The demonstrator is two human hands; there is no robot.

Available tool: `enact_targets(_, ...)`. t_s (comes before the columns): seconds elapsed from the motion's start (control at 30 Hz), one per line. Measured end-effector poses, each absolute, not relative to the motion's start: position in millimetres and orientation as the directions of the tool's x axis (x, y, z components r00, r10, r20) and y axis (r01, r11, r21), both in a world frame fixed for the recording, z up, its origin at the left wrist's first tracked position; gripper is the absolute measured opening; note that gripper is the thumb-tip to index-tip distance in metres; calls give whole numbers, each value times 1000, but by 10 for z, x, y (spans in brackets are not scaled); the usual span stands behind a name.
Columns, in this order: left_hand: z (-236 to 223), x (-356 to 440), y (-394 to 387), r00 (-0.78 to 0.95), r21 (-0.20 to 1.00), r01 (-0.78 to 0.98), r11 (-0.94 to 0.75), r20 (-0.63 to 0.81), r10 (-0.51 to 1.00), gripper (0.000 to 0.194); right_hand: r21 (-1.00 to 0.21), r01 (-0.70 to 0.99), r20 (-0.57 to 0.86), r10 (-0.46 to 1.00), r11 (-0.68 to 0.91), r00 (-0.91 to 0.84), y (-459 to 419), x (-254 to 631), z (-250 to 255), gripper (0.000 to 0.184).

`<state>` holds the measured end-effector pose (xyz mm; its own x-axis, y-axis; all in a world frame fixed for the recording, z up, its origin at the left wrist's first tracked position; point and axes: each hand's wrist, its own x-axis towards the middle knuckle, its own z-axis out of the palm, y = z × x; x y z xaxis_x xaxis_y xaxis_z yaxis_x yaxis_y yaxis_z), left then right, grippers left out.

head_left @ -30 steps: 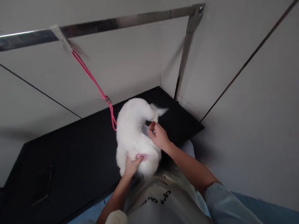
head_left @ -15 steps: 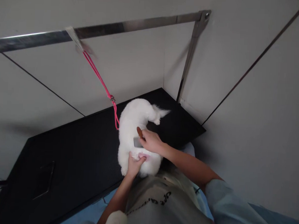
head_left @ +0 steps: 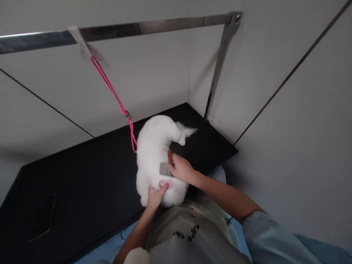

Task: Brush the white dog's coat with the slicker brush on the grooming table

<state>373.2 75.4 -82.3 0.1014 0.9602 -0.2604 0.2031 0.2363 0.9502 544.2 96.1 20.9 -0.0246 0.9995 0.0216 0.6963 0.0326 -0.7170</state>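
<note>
A white dog [head_left: 153, 142] with short fluffy fur lies curled on a black grooming table [head_left: 100, 183]. My right hand [head_left: 182, 169] is closed around the wooden handle of a slicker brush [head_left: 165, 169]. The brush's flat grey head lies against the fur on the dog's side. Just below it, my left hand [head_left: 157, 195] grips the dog beside a pink patch of skin, thumb on top. Its other fingers are partly hidden in the fur, and I cannot tell which body part they hold.
A metal bar [head_left: 169, 26] on an upright post runs above the table. From it a pink lead [head_left: 109, 84] with a metal clasp hangs down to the dog's left side. Grey walls [head_left: 279, 160] stand behind and to the right. My apron [head_left: 185, 245] is close against the table's near edge.
The brush has shifted slightly right across the fur, and its handle has turned more upright. My left hand keeps its hold on the dog. The whole view has moved a little.
</note>
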Motion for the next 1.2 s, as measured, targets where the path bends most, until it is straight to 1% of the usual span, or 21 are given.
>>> enact_targets(0.07,-831,3738,738,73,949,223,221,-243,967,28,-706,707,121,990,31,78,926,5467,184,8)
enact_targets(0.1,-839,3742,731,66,948,231,217,-238,969,28,-719,693,155,984,54,84,905,5480,169,8)
enact_targets(0.17,-864,3747,717,66,947,233,222,-243,968,27,-761,643,124,992,86,14,859,5512,134,8)
enact_targets(0.23,-902,3748,705,38,940,248,234,-251,967,26,-783,620,75,997,55,5,815,5556,98,8)
enact_targets(0.33,-965,3749,689,-63,905,308,294,-289,955,22,-794,607,186,967,43,175,752,5620,43,5)
enact_targets(0.37,-982,3754,682,-85,898,314,309,-298,951,21,-809,584,205,964,69,171,733,5635,20,6)
enact_targets(0.4,-994,3762,675,-91,896,311,316,-303,949,19,-829,551,189,974,91,124,716,5645,-7,7)
enact_targets(0.47,-1004,3790,656,-89,901,299,315,-302,949,16,-867,494,90,995,63,31,689,5663,-69,8)
enact_targets(0.5,-1002,3807,645,-104,904,288,316,-299,949,14,-874,486,57,997,28,44,677,5672,-100,8)
enact_targets(0.53,-997,3826,634,-128,905,278,322,-298,946,12,-873,487,59,992,-1,108,667,5683,-128,8)
enact_targets(0.6,-985,3864,611,-182,908,259,330,-290,940,11,-875,485,137,957,-5,257,646,5707,-175,6)
enact_targets(0.63,-981,3879,601,-190,911,250,327,-285,940,12,-882,470,161,953,23,255,638,5717,-192,7)
enact_targets(0.67,-980,3892,592,-177,918,244,314,-276,945,11,-893,448,153,968,49,201,633,5724,-206,8)
enact_targets(0.73,-988,3911,582,-141,932,225,284,-257,956,12,-910,414,63,995,27,75,639,5732,-219,7)
enact_targets(0.8,-1003,3925,579,-118,946,202,252,-232,966,17,-894,446,24,993,-30,115,670,5725,-203,7)
enact_targets(0.87,-1018,3943,580,-88,957,204,208,-193,977,21,-858,513,100,976,-13,191,723,5691,-149,8)
enact_targets(0.93,-1032,3968,578,-37,964,212,162,-158,987,23,-813,576,124,992,80,38,796,5630,-62,10)
enact_targets(1.0,-1043,3997,566,-20,970,203,135,-133,991,25,-756,643,52,990,126,-133,885,5559,41,12)
enact_targets(1.07,-1052,4020,548,-59,974,191,122,-113,992,31,-686,722,31,995,89,-94,975,5500,138,13)
enact_targets(1.13,-1062,4035,530,-103,978,166,123,-107,989,36,-641,764,91,996,71,-16,1034,5462,204,15)
enact_targets(1.2,-1072,4041,521,-119,983,128,128,-113,986,39,-634,759,83,989,148,-124,1045,5444,228,15)
